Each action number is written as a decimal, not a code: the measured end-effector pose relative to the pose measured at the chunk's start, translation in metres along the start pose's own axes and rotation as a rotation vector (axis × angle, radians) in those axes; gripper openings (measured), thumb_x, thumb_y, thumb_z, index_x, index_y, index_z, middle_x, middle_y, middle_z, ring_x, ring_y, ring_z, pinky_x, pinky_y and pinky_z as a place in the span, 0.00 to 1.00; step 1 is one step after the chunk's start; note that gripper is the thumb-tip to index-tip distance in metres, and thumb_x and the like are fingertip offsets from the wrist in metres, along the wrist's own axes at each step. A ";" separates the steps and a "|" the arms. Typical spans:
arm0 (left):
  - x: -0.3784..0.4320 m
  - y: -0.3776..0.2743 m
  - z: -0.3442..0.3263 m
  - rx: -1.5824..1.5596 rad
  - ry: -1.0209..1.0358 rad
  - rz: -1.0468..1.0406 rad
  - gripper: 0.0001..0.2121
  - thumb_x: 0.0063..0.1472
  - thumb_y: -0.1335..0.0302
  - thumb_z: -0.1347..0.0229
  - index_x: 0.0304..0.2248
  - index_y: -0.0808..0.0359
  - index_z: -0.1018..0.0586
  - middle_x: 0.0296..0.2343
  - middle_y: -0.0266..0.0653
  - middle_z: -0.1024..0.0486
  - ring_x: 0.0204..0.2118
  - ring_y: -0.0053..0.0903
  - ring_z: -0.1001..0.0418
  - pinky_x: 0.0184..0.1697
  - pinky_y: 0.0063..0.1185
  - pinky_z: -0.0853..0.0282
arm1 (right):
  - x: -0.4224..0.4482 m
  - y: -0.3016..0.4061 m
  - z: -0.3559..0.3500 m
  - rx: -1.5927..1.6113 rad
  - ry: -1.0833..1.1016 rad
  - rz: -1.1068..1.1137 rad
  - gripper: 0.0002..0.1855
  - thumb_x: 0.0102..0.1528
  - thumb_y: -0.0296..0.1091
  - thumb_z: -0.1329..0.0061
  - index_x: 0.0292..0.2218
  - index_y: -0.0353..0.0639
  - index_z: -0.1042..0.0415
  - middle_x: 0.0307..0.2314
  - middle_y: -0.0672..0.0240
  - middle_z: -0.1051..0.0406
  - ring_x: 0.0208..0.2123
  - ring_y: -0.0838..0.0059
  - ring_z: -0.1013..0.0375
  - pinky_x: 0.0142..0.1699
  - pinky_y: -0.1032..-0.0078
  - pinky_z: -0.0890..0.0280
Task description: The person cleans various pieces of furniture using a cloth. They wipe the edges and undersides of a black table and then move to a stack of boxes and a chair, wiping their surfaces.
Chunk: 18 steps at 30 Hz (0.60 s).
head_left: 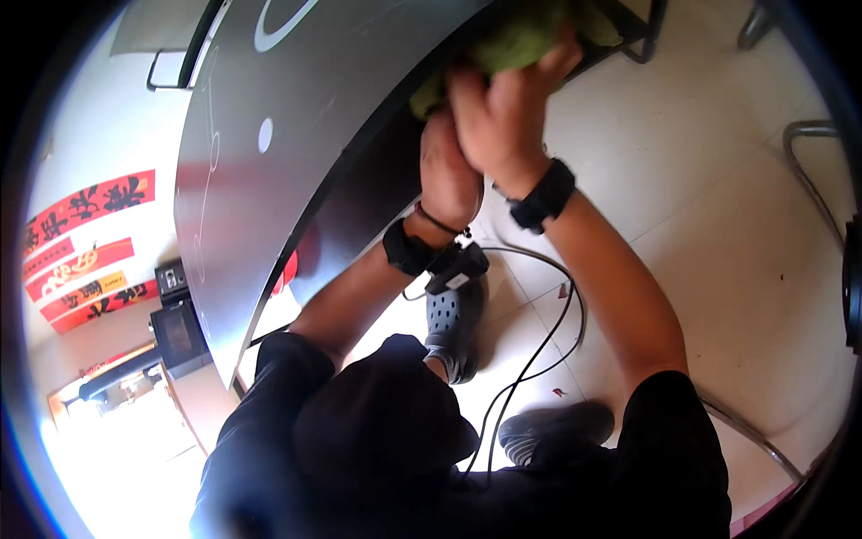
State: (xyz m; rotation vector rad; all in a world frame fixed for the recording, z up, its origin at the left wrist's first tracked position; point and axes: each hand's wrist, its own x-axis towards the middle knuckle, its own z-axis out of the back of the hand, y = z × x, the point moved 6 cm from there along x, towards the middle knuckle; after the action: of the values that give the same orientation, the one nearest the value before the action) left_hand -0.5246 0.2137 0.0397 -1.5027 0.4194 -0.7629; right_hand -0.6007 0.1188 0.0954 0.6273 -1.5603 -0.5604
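A green cloth [518, 47] is bunched at the top of the head view, close to the dark edge of the glossy grey tabletop [269, 182]. Blurred by motion, my right hand [505, 121] grips the cloth with bent fingers. My left hand [450, 172] is against it, just below and to the left, its fingers closed around a lower fold and partly hidden. Black bands circle both wrists. By the left wrist is a small black box [459, 269], joined to a black cable [572, 296] that loops down past my body.
Metal tube legs, apparently of chairs, stand at the right [808, 128] and lower right [754, 438]. My shoes [444, 316] rest on the pale tiled floor [707, 269], where small scraps lie. Red banners with writing [87, 209] hang on the left wall, above black speaker-like boxes [178, 330].
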 end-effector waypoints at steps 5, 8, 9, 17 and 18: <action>-0.081 0.038 0.135 0.412 -0.214 0.026 0.18 0.57 0.67 0.49 0.44 0.67 0.33 0.37 0.45 0.31 0.40 0.34 0.32 0.40 0.28 0.35 | -0.085 0.092 -0.038 0.111 0.540 0.190 0.16 0.44 0.37 0.50 0.38 0.58 0.27 0.44 0.69 0.38 0.49 0.59 0.47 0.51 0.58 0.49; -0.093 0.020 0.127 0.976 -0.182 -0.081 0.16 0.57 0.67 0.51 0.43 0.66 0.32 0.38 0.45 0.32 0.42 0.35 0.33 0.39 0.27 0.35 | -0.119 0.100 -0.054 0.416 0.707 0.228 0.14 0.45 0.38 0.52 0.36 0.70 0.27 0.43 0.89 0.37 0.48 0.76 0.40 0.48 0.66 0.41; -0.092 0.026 0.128 0.742 -0.202 -0.008 0.14 0.59 0.67 0.54 0.43 0.66 0.33 0.38 0.42 0.32 0.43 0.32 0.33 0.41 0.24 0.36 | -0.121 0.093 -0.053 0.422 0.680 0.214 0.14 0.45 0.38 0.52 0.35 0.70 0.27 0.43 0.88 0.36 0.47 0.75 0.39 0.48 0.66 0.40; -0.037 -0.006 0.053 1.090 0.220 -0.267 0.07 0.52 0.81 0.52 0.33 0.69 0.30 0.30 0.47 0.30 0.36 0.39 0.32 0.38 0.28 0.36 | -0.073 0.013 -0.025 0.019 0.381 0.135 0.27 0.39 0.43 0.46 0.44 0.53 0.30 0.42 0.63 0.33 0.46 0.58 0.37 0.52 0.51 0.49; -0.032 -0.017 0.033 0.997 0.223 -0.397 0.07 0.51 0.82 0.54 0.33 0.71 0.31 0.29 0.49 0.30 0.35 0.43 0.32 0.38 0.30 0.36 | -0.067 0.005 -0.019 0.028 0.361 0.123 0.22 0.42 0.40 0.47 0.41 0.49 0.30 0.40 0.61 0.33 0.44 0.56 0.38 0.50 0.55 0.47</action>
State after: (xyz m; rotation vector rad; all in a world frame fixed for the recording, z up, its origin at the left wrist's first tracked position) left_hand -0.5281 0.2608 0.0518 -0.5541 -0.1247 -1.2218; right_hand -0.5791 0.1688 0.0516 0.6113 -1.2579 -0.3120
